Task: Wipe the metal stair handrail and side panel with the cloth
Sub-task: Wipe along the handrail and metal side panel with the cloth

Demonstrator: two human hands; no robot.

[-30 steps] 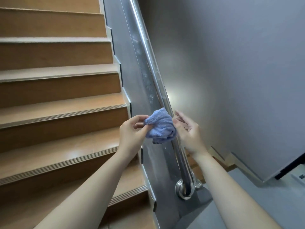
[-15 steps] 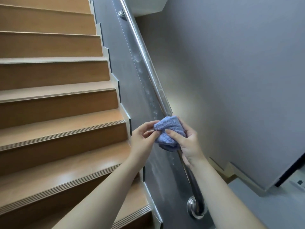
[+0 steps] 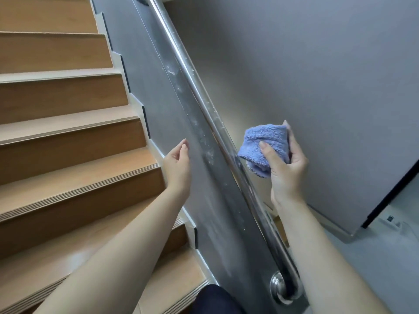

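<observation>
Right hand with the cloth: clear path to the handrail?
Probably yes. The right hand holds the blue cloth bunched just beside the handrail, nothing between them; the left hand hangs open on the other side.

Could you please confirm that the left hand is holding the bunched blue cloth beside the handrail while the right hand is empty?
Not quite: the head view shows the right hand holding the bunched blue cloth beside the handrail, while the left hand is empty and open.
</observation>
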